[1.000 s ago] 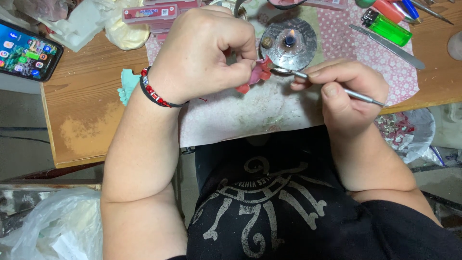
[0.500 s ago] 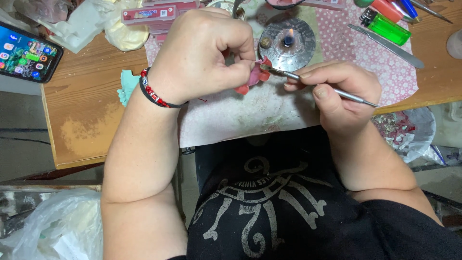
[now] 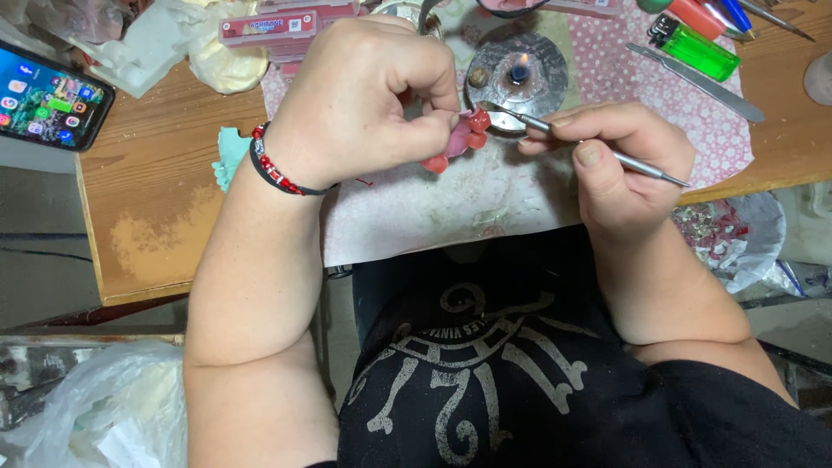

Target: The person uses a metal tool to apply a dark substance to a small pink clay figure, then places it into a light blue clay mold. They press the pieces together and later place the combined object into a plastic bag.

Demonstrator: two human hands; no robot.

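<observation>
Just above the middle of the frame, the left hand [image 3: 364, 104] pinches a small red and pink wax piece [image 3: 464, 137] between thumb and curled fingers, its grip pressed together on it. The right hand [image 3: 620, 169] holds a thin metal tool [image 3: 598, 149] like a pen, fingers closed around the shaft; the tool's tip touches the wax piece at its right side, and its far end sticks out to the right past the knuckles.

Both hands hover over a stained paper sheet [image 3: 433, 212] that hangs over the near edge of the wooden table [image 3: 156, 225]. Just behind the wax piece stands a small round metal burner [image 3: 520, 69] with a small flame, close to the tool's tip.

At the upper right lie a green lighter [image 3: 698, 48] and a flat metal blade [image 3: 702, 82], well apart from the hands. A phone [image 3: 48, 95] overhangs the table's left edge at the upper left. A bare patch of wood lies left of the left wrist, reaching to the table's left and near edges. A clear plastic bag [image 3: 95, 407] sits at the lower left, below the table.
</observation>
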